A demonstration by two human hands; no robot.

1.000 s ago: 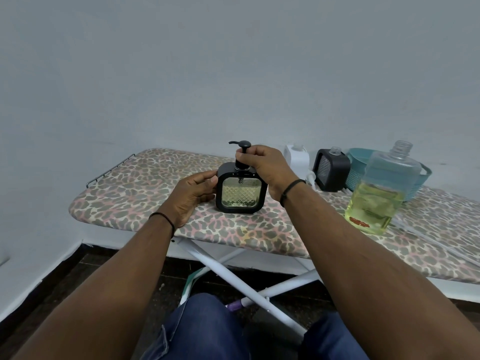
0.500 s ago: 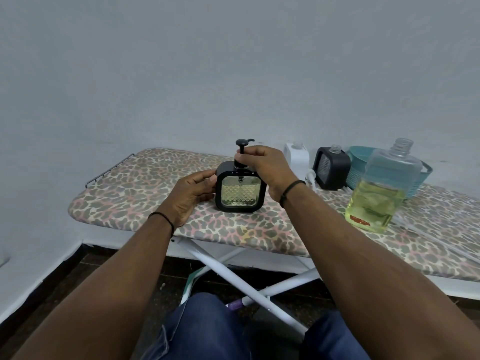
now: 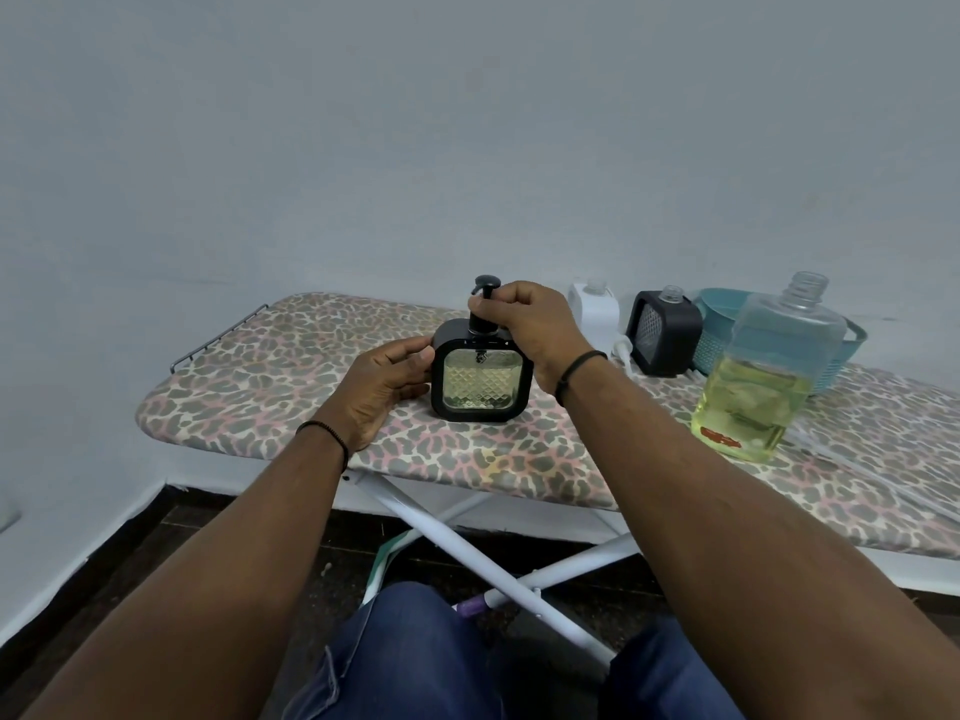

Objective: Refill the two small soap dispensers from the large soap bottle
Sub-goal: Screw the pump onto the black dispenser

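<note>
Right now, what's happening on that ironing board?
A person is fitting the pump on a black soap dispenser: the left hand steadies its side, the right hand grips the pump neck. Its window shows liquid. The large soap bottle, uncapped and partly full, stands to the right; a second black dispenser waits open behind.

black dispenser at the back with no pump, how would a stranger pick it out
Start at the leopard-print ironing board and look along its far edge by the wall. The black dispenser stands between a white dispenser and a teal basket. Its bare neck has no pump, unlike the black one being held.
</note>
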